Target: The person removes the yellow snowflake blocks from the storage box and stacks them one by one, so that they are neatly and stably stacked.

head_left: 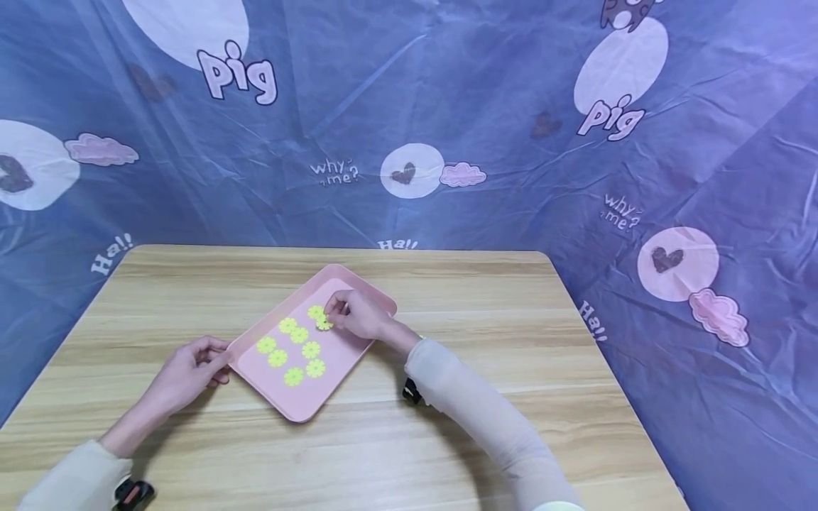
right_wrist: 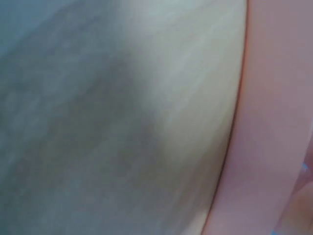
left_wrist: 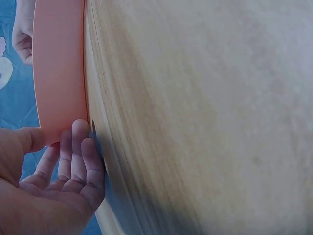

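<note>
A pink rectangular tray [head_left: 345, 355] lies at an angle on the table, with several flat, round, yellow flower-shaped pieces [head_left: 294, 376] on its floor. My left hand [head_left: 194, 365] grips the tray's left corner; in the left wrist view, the thumb [left_wrist: 32, 139] presses one side and fingers curl by the tray's wall [left_wrist: 61, 63]. Over the tray's far part, my right hand [head_left: 358, 314] pinches with thumb and forefinger at a yellow flower-shaped piece [head_left: 324, 323] beside another one. The right wrist view mostly holds the tray's outer wall [right_wrist: 269, 112], with a bit of hand at its lower right.
The wood-grain table [head_left: 460, 440] extends around the tray. Behind it and at the sides hangs a blue printed cloth [head_left: 511, 213]. Black devices sit under both wrists, one below the left sleeve [head_left: 77, 479] and one below the right sleeve [head_left: 486, 419].
</note>
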`<state>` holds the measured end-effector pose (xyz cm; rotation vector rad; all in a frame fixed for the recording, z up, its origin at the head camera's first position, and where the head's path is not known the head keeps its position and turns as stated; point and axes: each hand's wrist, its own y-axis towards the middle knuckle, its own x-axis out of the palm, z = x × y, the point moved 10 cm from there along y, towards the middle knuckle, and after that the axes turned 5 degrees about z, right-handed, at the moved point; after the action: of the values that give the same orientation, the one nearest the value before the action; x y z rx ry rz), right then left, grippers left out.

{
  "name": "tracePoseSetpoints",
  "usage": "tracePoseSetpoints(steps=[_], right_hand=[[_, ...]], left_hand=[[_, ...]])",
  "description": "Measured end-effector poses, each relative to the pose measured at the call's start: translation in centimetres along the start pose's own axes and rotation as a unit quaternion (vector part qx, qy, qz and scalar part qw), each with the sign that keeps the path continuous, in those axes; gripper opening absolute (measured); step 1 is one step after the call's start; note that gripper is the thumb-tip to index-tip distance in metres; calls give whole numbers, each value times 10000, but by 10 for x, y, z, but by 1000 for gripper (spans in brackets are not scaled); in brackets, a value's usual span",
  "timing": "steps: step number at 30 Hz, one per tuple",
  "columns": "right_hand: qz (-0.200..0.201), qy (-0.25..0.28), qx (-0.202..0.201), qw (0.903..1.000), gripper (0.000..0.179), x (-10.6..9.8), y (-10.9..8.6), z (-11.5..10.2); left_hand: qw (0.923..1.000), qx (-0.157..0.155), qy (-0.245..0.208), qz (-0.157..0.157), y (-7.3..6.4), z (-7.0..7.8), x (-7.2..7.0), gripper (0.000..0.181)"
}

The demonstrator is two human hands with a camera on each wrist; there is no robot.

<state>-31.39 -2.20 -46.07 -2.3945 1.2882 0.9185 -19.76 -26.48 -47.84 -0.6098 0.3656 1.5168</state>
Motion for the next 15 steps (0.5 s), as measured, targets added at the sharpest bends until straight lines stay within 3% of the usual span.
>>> tracePoseSetpoints(steps=[6, 15], right_hand=[[32, 330, -46, 9994, 8, -8, -4, -7], [555, -52, 313, 9980, 6, -31, -19, -8]], left_hand=[[10000, -6, -29, -18, 0, -1, -1, 34], [10000, -42, -37, -32, 1, -1, -3, 35]])
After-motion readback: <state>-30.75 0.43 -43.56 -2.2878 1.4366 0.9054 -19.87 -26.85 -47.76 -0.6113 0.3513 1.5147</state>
